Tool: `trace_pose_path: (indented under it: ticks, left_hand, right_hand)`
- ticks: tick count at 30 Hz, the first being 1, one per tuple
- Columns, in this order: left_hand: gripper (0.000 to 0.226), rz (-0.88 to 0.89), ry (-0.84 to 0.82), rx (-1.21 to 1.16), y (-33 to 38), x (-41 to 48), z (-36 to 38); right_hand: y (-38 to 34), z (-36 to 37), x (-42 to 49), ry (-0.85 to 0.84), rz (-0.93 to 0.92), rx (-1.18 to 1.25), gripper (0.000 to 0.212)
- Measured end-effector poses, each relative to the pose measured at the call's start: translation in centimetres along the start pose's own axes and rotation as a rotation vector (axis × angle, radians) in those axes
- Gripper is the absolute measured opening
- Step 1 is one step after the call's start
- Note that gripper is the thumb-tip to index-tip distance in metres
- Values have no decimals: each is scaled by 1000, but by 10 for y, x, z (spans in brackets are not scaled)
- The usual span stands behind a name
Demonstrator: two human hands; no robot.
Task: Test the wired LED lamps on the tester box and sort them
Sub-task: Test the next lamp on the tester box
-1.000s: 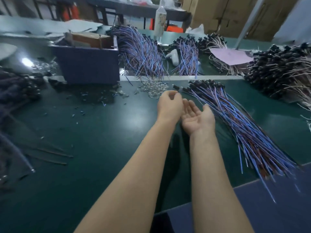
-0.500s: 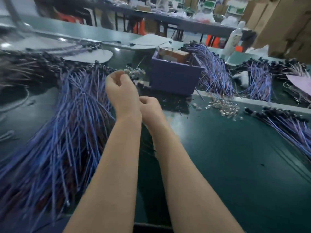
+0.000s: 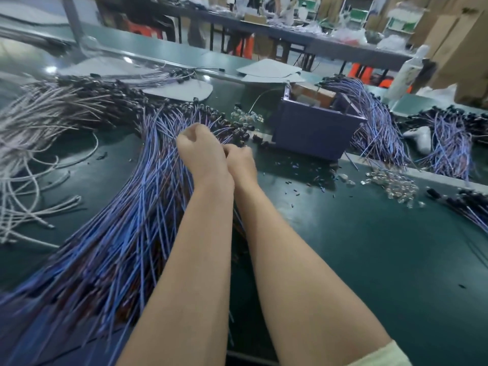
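Reading left hand [image 3: 200,151] and right hand [image 3: 241,161] as curled, touching each other, frame centre, over lamps [image 3: 126,220] fanned toward lower left. Can't tell whether gripping anything; fingers hidden. Tester [image 3: 317,128] just right of centre, near. Risk: pulling one lamp from tangled wires, snagging neighbours, dragging the lot. Also risk mixing untested with bunches [image 3: 380,133] upper right if dropped short.

A fanned heap of blue-wired lamps [image 3: 126,220] lies flat at left, black heads at its far end, near the upright, open-topped purple tester box [image 3: 314,130].
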State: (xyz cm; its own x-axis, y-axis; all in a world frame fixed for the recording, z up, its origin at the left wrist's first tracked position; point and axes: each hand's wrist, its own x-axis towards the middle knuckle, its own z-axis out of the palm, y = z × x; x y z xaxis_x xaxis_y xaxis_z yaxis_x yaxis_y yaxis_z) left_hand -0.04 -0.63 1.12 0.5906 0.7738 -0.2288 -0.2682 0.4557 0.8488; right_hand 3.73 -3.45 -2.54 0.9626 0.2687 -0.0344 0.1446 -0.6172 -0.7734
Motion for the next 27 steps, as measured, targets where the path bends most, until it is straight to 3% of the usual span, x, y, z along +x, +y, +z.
trace_pose_path:
  ticks: [4,7,10,16,20,27]
  left_hand:
    - [12,6,14,14,0,0,1]
    - [15,17,21,4,-1,3,2]
    - [16,34,30,-8,0,6,4]
    - [20,33,18,-19,-2,2,5]
    - [19,30,23,-17,-5,2,5]
    - [16,18,-14,-13,-9,-4,13]
  right_hand:
    - [-4,-1,1,8,3,-111,28]
    - [-1,-3,-6,45,-10,3,18]
    - [1,-1,-5,37,-23,-29,32]
    - [14,-1,9,160,-78,-200,28]
    - [26,-11,13,61,-131,-290,38]
    - [39,-27,11,-20,-223,-330,34]
